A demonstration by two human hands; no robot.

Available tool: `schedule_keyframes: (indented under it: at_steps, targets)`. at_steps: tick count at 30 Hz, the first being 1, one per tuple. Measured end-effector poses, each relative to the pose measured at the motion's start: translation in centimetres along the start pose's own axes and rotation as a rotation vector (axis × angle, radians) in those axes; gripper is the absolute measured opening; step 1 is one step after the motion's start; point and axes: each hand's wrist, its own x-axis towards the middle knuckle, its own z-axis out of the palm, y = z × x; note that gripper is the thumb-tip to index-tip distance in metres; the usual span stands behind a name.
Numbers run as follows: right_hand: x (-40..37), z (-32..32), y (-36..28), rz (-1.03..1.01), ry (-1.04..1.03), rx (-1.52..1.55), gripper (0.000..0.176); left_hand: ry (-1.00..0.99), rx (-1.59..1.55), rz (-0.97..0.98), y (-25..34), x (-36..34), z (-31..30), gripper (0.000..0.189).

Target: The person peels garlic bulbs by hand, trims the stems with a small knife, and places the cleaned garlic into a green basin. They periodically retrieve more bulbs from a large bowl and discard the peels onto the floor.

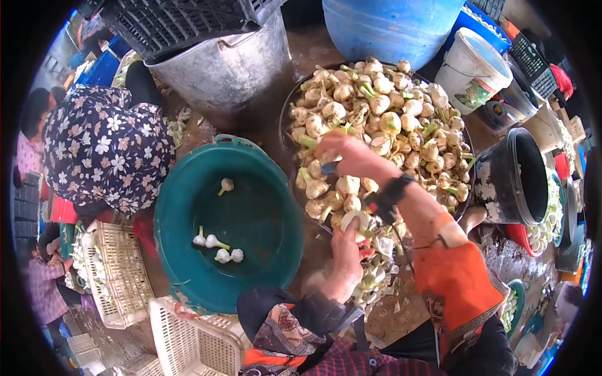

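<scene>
My left hand [346, 260] is closed around a pale garlic bulb [357, 224] at the near edge of the heap. My right hand [354, 153] is over the heap of garlic bulbs [407, 122], fingers curled round a small tool with a blue part [329, 168]. The unpeeled bulbs with short green stems fill a wide round tray [285, 119]. To the left stands a green tub [164, 219] with several white, cleaned bulbs [216, 242] inside. Peeled skins [374, 276] lie below my left hand.
A metal bucket [232, 69] under a black crate [175, 28] and a blue barrel [389, 28] stand beyond. White [470, 72] and black buckets [527, 175] are at the right. A person in a flowered garment [106, 150] bends at the left, near cream crates [116, 276].
</scene>
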Motion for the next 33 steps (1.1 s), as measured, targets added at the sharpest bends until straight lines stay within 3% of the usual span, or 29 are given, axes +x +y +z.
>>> schedule_keyframes:
  at_steps: [2,3,4,6,8,10,11,12,15,16,18,19,20,23,27,30,32,33]
  targets:
    - [-3.7,-3.5,-2.4,0.089,0.213,0.211,0.030,-0.286,-0.136,0.064,0.1,-0.4,0.7,0.039]
    - [-6.2,-4.9,-3.1,0.273,0.275,0.692,0.033,-0.396,-0.195,0.074,-0.1,-0.1,1.0,0.043]
    - [-8.8,-6.7,-4.7,0.409,0.383,0.742,0.037,-0.440,-0.272,0.074,0.0,-0.4,1.7,0.044]
    - [-13.9,-6.8,-4.7,0.215,0.611,0.656,0.040,-0.432,-0.254,0.061,0.2,-1.5,2.6,0.048]
    - [-17.6,-5.3,-7.1,0.417,0.709,0.575,0.050,-0.514,-0.135,0.070,-0.2,-2.5,3.2,0.057]
    - [-20.6,-2.6,-9.8,0.400,0.627,0.671,0.060,-0.782,-0.076,0.053,0.1,-3.6,3.7,0.057]
    - [-21.3,-1.8,-11.5,0.297,0.590,0.668,0.063,-0.724,-0.048,0.119,-1.4,-2.6,3.2,0.057]
    - [-21.9,-1.4,-12.7,0.410,0.605,0.839,0.068,-0.667,-0.045,0.044,-0.8,-2.8,3.0,0.057]
    - [-21.9,-1.9,-13.5,0.480,0.840,0.917,0.076,-0.593,0.219,0.436,-1.4,-3.8,3.1,0.057]
    - [-21.6,-1.7,-13.2,0.391,0.894,0.859,0.061,-0.518,0.470,0.714,-1.4,-4.3,3.3,0.060]
    - [-20.5,-1.3,-14.3,0.556,0.877,0.689,0.044,-0.324,0.947,1.274,-1.5,-5.0,3.6,0.066]
    - [-20.1,-0.6,-14.3,0.571,0.979,0.597,0.026,-0.370,0.891,1.188,-1.8,-4.9,3.6,0.070]
    - [-20.6,-0.4,-14.6,0.676,0.939,0.271,0.019,-0.387,0.920,1.197,-2.0,-5.1,3.4,0.070]
    - [-21.5,0.2,-14.8,0.583,1.013,0.400,0.019,-0.438,1.000,1.231,-1.5,-5.5,3.2,0.068]
    - [-23.0,-1.4,-15.8,0.486,0.889,0.313,0.020,-0.722,0.685,0.763,-1.4,-4.8,2.5,0.068]
    - [-24.0,-1.4,-15.6,0.516,0.902,0.209,0.025,-0.806,0.704,0.674,-0.9,-4.5,2.6,0.069]
    - [-23.9,-1.1,-15.9,0.517,1.020,0.180,0.027,-0.999,0.305,0.174,-0.3,-5.8,2.8,0.049]
    - [-23.6,-0.6,-15.3,0.520,1.135,0.367,0.026,-1.114,0.135,-0.064,0.0,-5.9,2.6,0.047]
